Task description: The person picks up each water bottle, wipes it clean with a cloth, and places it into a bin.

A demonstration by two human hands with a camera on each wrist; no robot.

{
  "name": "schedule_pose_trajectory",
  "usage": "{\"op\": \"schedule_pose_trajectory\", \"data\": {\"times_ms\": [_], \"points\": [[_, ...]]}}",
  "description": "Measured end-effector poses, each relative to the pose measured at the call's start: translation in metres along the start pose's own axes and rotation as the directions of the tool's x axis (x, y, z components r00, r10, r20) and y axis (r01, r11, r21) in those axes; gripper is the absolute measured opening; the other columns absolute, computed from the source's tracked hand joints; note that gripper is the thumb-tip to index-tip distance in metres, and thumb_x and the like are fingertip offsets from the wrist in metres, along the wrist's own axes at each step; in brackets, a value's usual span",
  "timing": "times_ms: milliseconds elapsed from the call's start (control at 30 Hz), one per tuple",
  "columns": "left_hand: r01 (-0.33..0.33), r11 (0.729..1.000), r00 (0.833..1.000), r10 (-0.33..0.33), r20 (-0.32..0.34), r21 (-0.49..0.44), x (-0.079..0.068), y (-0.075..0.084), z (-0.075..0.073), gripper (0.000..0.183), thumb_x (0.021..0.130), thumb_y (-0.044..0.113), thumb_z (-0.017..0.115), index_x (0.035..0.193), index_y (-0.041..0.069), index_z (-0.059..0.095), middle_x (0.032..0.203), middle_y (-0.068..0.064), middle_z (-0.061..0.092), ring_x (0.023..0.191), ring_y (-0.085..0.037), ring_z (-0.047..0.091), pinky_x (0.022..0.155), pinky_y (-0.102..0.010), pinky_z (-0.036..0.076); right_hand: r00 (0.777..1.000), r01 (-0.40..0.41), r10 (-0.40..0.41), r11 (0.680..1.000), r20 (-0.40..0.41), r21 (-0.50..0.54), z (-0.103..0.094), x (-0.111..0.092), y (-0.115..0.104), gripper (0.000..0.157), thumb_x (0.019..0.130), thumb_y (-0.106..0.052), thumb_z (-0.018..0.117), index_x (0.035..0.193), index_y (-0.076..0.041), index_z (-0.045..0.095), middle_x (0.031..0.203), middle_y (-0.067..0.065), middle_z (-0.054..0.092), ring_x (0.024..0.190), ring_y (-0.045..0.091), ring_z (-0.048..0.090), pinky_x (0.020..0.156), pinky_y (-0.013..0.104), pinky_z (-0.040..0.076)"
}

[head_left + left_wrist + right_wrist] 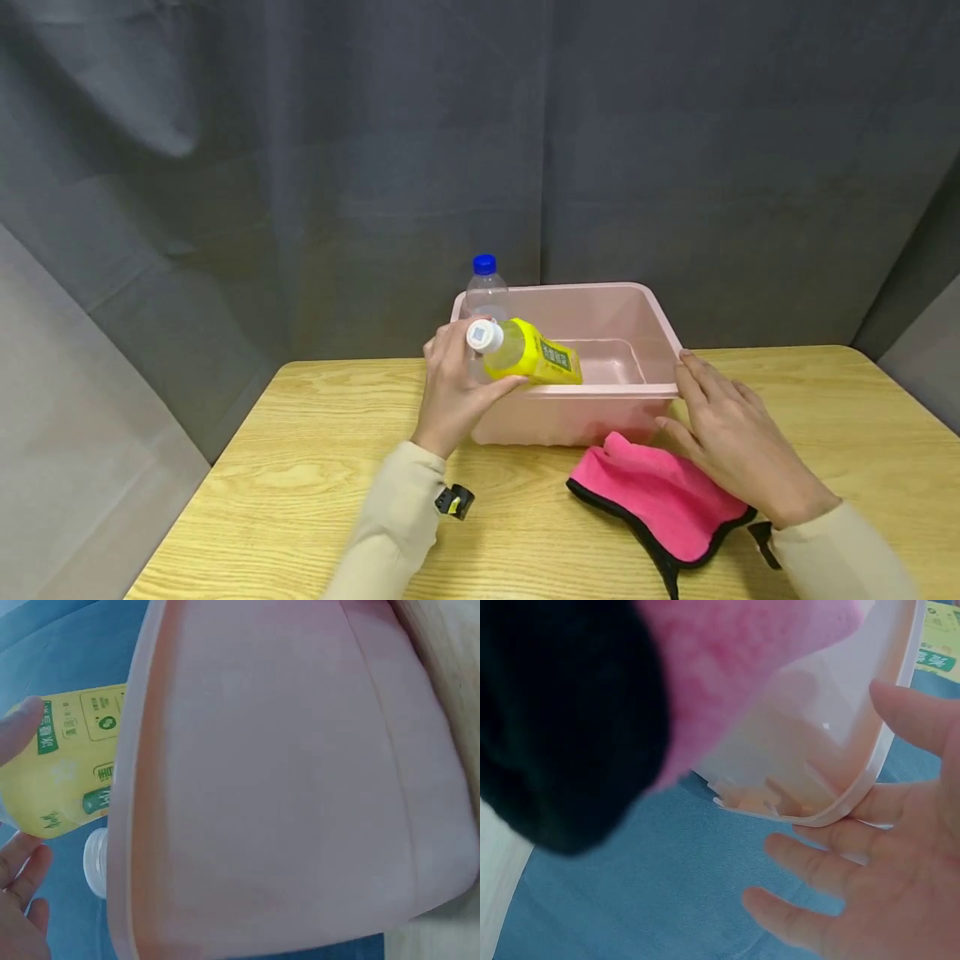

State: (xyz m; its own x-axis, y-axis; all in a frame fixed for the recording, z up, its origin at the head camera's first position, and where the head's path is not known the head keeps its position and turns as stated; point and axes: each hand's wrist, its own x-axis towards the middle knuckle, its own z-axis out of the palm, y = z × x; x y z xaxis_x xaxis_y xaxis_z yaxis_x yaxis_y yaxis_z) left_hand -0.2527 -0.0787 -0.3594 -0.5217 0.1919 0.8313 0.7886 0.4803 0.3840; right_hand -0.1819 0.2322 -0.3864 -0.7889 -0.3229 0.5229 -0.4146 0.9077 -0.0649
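Note:
My left hand grips a yellow-labelled drink bottle with a white cap, between thumb and fingers. The bottle tilts over the front left of a pink plastic bin, its cap toward me and its lower end inside the rim. Behind it, a clear bottle with a blue cap stands upright at the bin's left end; its lower part is hidden. With fingers spread fairly straight, my right hand touches the bin's front right corner. The left wrist view shows the yellow label past the bin's rim.
A pink cloth with black edging lies on the wooden table, in front of the bin and under the right hand. A dark grey curtain hangs behind the table.

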Motion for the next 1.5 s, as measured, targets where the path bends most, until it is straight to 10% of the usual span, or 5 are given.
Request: {"op": "schedule_pose_trajectory", "data": {"times_ms": [267, 533, 933, 1500], "points": [[-0.208, 0.935, 0.973, 0.166, 0.162, 0.288, 0.013, 0.003, 0.014, 0.086, 0.075, 0.034, 0.092, 0.143, 0.01, 0.046, 0.117, -0.013, 0.066, 0.114, -0.029, 0.057, 0.101, -0.051, 0.036, 1.0, -0.021, 0.021, 1.0, 0.005, 0.007, 0.0, 0.002, -0.002, 0.079, 0.083, -0.019, 0.082, 0.141, 0.015, 0.041, 0.144, 0.039, 0.041, 0.128, 0.056, 0.043, 0.094, 0.077, 0.039], [-0.292, 0.84, 0.927, 0.131, 0.352, 0.457, 0.019, 0.006, 0.024, 0.083, 0.08, 0.045, 0.085, 0.149, 0.019, 0.047, 0.118, -0.006, 0.068, 0.119, -0.025, 0.056, 0.105, -0.048, 0.034, 1.0, -0.02, 0.021, 1.0, -0.023, 0.022, 0.002, 0.0, -0.003, 0.078, 0.081, -0.02, 0.083, 0.139, 0.015, 0.044, 0.143, 0.04, 0.042, 0.125, 0.058, 0.045, 0.092, 0.078, 0.039], [-0.187, 0.882, 0.92, 0.003, 0.392, 0.432, 0.023, 0.004, 0.033, 0.078, 0.089, 0.033, 0.078, 0.15, 0.011, 0.035, 0.13, -0.014, 0.062, 0.125, -0.03, 0.052, 0.109, -0.051, 0.03, 0.999, -0.034, 0.034, 0.999, -0.021, 0.035, 0.0, 0.001, -0.006, 0.076, 0.082, -0.02, 0.083, 0.138, 0.013, 0.045, 0.142, 0.04, 0.043, 0.12, 0.062, 0.047, 0.091, 0.077, 0.041], [-0.111, 0.925, 0.946, -0.014, 0.324, 0.363, 0.025, 0.002, 0.024, 0.069, 0.092, 0.029, 0.072, 0.15, 0.008, 0.042, 0.135, -0.015, 0.059, 0.127, -0.032, 0.05, 0.11, -0.055, 0.03, 0.999, -0.015, 0.016, 0.999, -0.03, 0.037, -0.002, 0.004, -0.005, 0.078, 0.081, -0.019, 0.085, 0.139, 0.014, 0.045, 0.141, 0.041, 0.044, 0.118, 0.063, 0.049, 0.09, 0.077, 0.041]]}}
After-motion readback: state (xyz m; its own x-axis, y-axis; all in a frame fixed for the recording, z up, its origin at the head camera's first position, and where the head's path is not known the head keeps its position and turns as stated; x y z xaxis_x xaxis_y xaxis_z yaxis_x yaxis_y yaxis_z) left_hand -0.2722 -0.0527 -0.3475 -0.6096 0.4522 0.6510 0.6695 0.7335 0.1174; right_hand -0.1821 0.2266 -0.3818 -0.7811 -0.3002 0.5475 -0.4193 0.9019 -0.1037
